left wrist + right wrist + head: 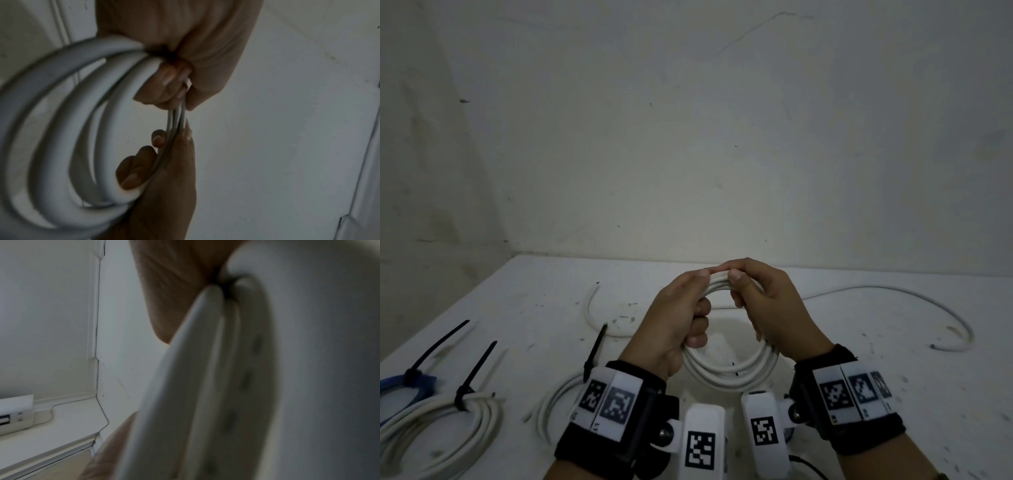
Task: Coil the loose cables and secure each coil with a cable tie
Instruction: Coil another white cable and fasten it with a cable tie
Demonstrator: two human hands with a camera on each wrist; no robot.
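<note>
I hold a white cable coil (736, 375) of several loops just above the table. My left hand (685, 315) grips its left side, fingers curled through the ring. My right hand (760, 301) grips the top right part, thumb and fingertips meeting the left hand's at the top. The left wrist view shows the coil (51, 146) running into my left hand (185, 40), with the right hand (164, 194) below it. Blurred loops (205, 369) fill the right wrist view. The cable's loose tail (914, 294) curves away to the right on the table.
On the white table (825, 428), at the left, lie a tied white coil (448, 421) with a black cable tie (474, 377), a blue coil (393, 383) with a tie (434, 346), and a third white coil (551, 407) with a tie (594, 349). A loose white cable (589, 308) lies beyond. Walls close the back and left.
</note>
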